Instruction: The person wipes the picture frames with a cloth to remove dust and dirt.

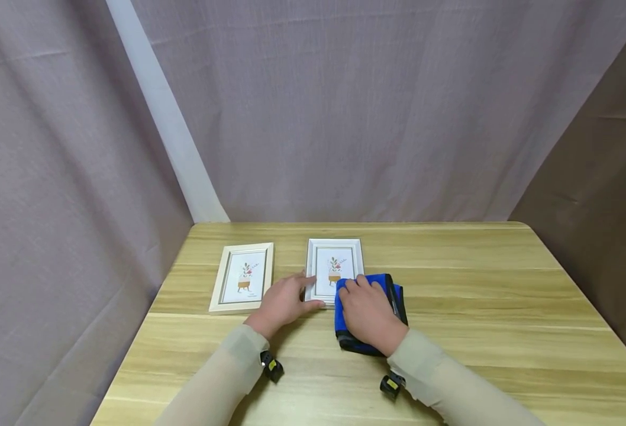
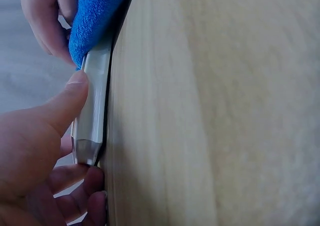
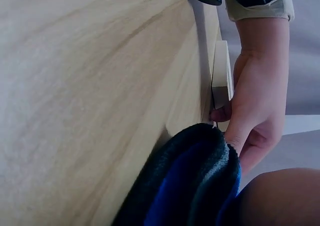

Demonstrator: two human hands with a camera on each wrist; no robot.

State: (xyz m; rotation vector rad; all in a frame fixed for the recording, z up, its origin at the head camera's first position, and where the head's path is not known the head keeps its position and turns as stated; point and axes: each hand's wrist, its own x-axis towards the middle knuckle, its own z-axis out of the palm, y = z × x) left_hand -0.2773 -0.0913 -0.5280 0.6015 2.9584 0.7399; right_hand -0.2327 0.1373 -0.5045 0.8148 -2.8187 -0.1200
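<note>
A white picture frame (image 1: pixel 334 243) with a plant print lies face up on the wooden table. My left hand (image 1: pixel 286 300) grips its lower left corner; in the left wrist view the thumb lies along the near edge of the frame (image 2: pixel 94 111) and the fingers bend at the side. A folded blue cloth with black trim (image 1: pixel 344 316) covers the frame's lower right part. On top of it, my right hand (image 1: pixel 368 310) holds the cloth with bent fingers, pressed down over the glass. The right wrist view shows the thick folds of the cloth (image 3: pixel 172 191); the right fingertips are hidden there.
A cream picture frame (image 1: pixel 215 293) with a similar print lies to the left, close to my left hand. Behind the table's back edge hangs a grey curtain (image 1: pixel 345 118). Bare wood of the table (image 1: pixel 505 307) stretches to the right.
</note>
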